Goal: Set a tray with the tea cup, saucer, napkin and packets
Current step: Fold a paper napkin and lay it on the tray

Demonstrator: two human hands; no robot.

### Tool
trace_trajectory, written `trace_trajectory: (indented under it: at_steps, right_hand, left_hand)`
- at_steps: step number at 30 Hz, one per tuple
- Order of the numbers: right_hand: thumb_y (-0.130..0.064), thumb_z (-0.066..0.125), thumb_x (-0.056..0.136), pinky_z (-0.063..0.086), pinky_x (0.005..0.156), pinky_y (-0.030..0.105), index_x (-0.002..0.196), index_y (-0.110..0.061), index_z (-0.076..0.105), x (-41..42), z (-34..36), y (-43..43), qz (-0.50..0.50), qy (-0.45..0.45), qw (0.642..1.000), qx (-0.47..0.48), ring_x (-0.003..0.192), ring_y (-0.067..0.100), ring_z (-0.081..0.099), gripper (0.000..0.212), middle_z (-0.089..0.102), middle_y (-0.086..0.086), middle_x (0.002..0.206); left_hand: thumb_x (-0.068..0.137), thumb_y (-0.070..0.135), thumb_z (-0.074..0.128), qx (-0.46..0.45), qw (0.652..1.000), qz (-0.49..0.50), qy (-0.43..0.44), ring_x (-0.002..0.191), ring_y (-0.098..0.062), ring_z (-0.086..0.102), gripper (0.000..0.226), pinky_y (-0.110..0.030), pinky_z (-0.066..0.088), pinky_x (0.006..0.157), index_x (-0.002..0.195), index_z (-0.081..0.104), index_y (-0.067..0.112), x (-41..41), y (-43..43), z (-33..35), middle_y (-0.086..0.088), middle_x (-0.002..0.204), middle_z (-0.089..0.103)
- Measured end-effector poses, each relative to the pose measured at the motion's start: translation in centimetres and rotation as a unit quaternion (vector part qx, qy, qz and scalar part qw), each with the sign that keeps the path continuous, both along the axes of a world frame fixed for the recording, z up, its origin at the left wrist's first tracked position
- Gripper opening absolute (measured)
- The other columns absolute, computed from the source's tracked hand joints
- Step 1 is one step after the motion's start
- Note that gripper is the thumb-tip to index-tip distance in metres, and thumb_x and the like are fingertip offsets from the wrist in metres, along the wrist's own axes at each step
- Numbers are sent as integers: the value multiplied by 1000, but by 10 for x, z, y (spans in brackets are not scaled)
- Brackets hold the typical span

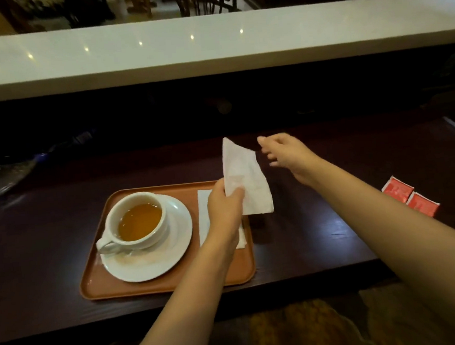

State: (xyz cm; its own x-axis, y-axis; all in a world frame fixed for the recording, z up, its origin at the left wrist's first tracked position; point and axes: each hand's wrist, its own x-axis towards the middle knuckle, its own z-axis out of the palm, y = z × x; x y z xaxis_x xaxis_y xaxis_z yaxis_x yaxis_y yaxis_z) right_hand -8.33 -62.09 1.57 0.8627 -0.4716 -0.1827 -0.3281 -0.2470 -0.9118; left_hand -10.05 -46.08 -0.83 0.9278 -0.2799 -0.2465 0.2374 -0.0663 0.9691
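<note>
An orange tray (159,285) lies on the dark wooden counter. On its left half a white cup of tea (137,220) stands on a white saucer (169,247). A white napkin (204,217) lies flat on the tray's right half, partly under my left arm. My left hand (225,210) pinches a second white napkin (244,176) and holds it upright above the tray's right edge. My right hand (287,152) hovers just right of that napkin, fingers apart, holding nothing. Two red packets (410,196) lie on the counter far to the right.
A raised white countertop (211,45) runs across the back, with a dark recess beneath it. A crumpled dark plastic bag (0,176) lies at the far left. The counter's front edge (177,309) runs just below the tray.
</note>
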Motion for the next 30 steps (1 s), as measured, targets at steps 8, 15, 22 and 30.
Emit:
trace_trajectory:
  at_steps: [8, 15, 22, 30]
  right_hand:
    - [-14, 62, 83, 55, 63, 25, 93, -13, 64, -3, -19, 53, 33, 17, 977, 209, 81, 15, 67, 10, 68, 8, 96]
    - [-7, 61, 79, 48, 63, 24, 103, -11, 58, 11, -42, 85, -19, 21, 998, -54, 83, 19, 58, 25, 57, 0, 84]
    - [-11, 56, 83, 46, 66, 31, 108, -13, 55, 19, -63, 93, -10, 49, 981, -188, 87, 23, 58, 25, 61, 8, 103]
    - [-29, 60, 84, 41, 95, 41, 124, -12, 47, -6, -68, 59, -24, 68, 961, -266, 120, 31, 40, 45, 49, 14, 127]
  left_hand:
    - [88, 21, 55, 28, 992, -63, 106, 105, -20, 57, 37, -34, 53, 83, 123, 46, 20, 10, 66, 5, -4, 119, 58]
    - [87, 18, 51, 191, 980, -35, -40, 86, -3, 43, 40, -7, 36, 48, 126, 42, 22, 0, 76, -16, 2, 124, 55]
    - [85, 16, 49, 249, 960, -72, -109, 110, -20, 54, 47, -32, 49, 88, 131, 40, 16, -9, 82, -27, -6, 130, 54]
    - [88, 17, 49, 305, 914, -64, -258, 128, -19, 41, 45, -31, 33, 104, 132, 41, 22, -15, 71, -22, -1, 139, 47]
